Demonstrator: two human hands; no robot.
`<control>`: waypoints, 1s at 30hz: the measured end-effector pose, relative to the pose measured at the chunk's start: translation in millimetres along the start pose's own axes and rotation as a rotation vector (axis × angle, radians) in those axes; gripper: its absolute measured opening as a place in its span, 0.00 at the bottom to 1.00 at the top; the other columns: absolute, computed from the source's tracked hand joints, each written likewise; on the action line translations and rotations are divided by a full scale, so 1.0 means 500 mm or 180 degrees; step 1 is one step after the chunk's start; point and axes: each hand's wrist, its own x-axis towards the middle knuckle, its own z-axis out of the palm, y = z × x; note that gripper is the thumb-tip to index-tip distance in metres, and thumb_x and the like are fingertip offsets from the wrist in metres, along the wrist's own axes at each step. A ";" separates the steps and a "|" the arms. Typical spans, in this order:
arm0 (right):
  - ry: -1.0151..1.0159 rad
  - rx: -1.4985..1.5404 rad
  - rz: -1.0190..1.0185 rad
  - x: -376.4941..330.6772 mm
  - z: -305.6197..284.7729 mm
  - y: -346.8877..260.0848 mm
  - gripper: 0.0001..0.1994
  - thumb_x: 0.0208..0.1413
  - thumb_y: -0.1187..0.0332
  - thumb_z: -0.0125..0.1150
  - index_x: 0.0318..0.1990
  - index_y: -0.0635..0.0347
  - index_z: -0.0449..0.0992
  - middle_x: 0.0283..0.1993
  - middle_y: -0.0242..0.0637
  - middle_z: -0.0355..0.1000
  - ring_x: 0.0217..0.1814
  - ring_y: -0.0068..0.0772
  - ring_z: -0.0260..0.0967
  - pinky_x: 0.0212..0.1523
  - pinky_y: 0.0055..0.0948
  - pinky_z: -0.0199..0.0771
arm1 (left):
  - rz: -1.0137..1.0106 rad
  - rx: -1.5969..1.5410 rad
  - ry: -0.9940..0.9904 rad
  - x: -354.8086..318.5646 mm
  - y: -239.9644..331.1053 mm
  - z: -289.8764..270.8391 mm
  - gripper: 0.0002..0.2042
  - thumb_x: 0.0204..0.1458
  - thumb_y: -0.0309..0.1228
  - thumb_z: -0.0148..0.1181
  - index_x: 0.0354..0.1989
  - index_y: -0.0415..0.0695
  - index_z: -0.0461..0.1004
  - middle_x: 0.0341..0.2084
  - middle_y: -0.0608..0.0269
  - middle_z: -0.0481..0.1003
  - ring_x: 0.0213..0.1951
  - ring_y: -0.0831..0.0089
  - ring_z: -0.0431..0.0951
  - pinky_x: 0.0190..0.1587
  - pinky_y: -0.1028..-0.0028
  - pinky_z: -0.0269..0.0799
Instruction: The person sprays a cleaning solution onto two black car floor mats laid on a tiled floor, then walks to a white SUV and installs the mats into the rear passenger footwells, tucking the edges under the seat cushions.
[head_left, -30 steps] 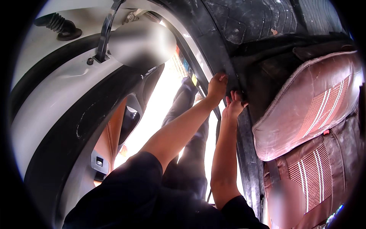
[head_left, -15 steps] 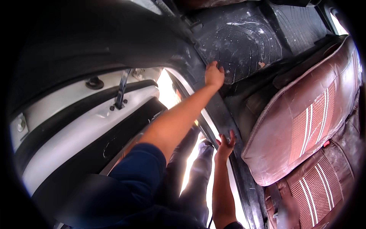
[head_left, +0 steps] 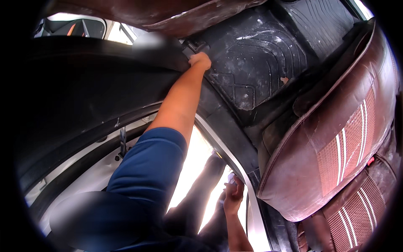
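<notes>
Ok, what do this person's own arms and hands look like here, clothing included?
A short, creased dark-blue sleeve covers the upper part of the left arm; below it the arm is bare. The left hand and right hand show no gloves. The right forearm is bare down to the picture's edge, its sleeve out of view.

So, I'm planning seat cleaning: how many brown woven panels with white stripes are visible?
2: the upper panel, set in the large brown leather-look cushion at right, and the lower panel, toward the bottom right corner. More may be hidden.
</notes>
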 end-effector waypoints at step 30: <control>-0.0219 0.0305 -0.0023 0.008 -0.010 -0.035 0.18 0.49 0.75 0.54 0.49 0.62 0.66 0.46 0.39 0.66 0.37 0.24 0.69 0.32 0.20 0.73 | -0.0088 -0.2630 0.1485 -0.163 -0.016 -0.077 0.09 0.41 0.27 0.54 0.31 0.38 0.70 0.30 0.46 0.74 0.35 0.49 0.75 0.40 0.60 0.68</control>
